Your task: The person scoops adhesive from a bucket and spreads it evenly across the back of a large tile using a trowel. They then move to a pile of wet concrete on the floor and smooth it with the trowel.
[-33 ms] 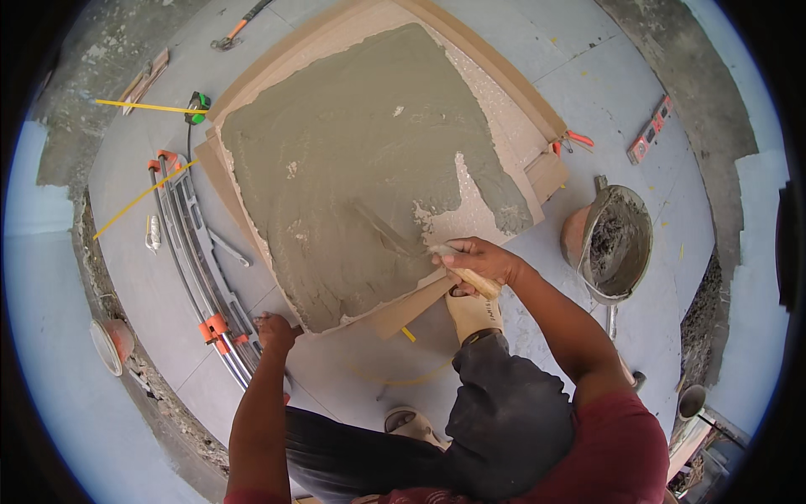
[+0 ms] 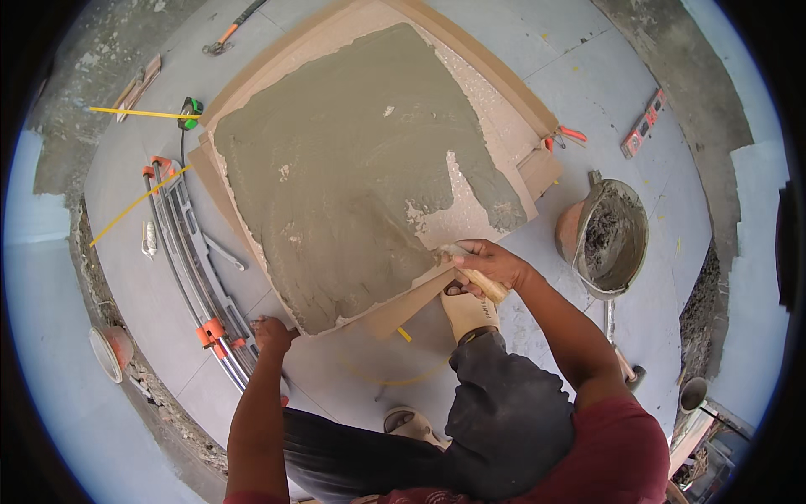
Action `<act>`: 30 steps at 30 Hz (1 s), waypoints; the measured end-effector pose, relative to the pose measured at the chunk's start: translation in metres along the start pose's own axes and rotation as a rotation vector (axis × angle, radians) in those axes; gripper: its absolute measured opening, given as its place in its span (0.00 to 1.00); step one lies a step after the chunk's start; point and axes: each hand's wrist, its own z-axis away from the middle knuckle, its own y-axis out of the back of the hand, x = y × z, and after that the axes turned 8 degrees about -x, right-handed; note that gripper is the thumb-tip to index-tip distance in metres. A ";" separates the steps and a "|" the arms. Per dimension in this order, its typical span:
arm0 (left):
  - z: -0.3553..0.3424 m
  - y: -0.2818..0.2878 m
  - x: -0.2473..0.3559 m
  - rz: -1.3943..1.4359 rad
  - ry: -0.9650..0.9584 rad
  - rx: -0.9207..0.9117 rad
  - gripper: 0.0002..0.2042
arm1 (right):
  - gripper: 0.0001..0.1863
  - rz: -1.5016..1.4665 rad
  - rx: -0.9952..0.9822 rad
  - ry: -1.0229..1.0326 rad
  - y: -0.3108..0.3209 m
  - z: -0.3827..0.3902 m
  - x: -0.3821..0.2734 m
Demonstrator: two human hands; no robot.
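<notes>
My right hand (image 2: 495, 267) grips the pale wooden handle (image 2: 485, 284) of a trowel, whose mortar-coated blade (image 2: 403, 242) lies on grey mortar (image 2: 336, 151) near the lower right of the layer. The mortar covers most of a pale square slab (image 2: 462, 202), leaving a bare patch at its right side. My left hand (image 2: 273, 333) is closed at the slab's lower left corner, fingers at its edge. Cardboard (image 2: 512, 101) lies under the slab. My sandalled foot (image 2: 470, 315) is beside the slab's lower right edge.
A mortar bucket (image 2: 603, 239) stands right. A long tile cutter (image 2: 193, 269) and tape measure (image 2: 190, 113) lie left, a hammer (image 2: 220, 42) at the top, red-handled pliers (image 2: 571, 134) and a level (image 2: 642, 124) upper right. Another bucket (image 2: 112, 349) sits lower left, a rubble-edged border beyond.
My right hand and the trowel have shifted slightly right along the slab's lower edge. The view has shifted a little; my left hand stays at the corner.
</notes>
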 end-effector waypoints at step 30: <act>-0.015 0.008 0.000 -0.063 -0.062 -0.015 0.49 | 0.24 0.487 0.635 0.256 0.078 -0.032 -0.093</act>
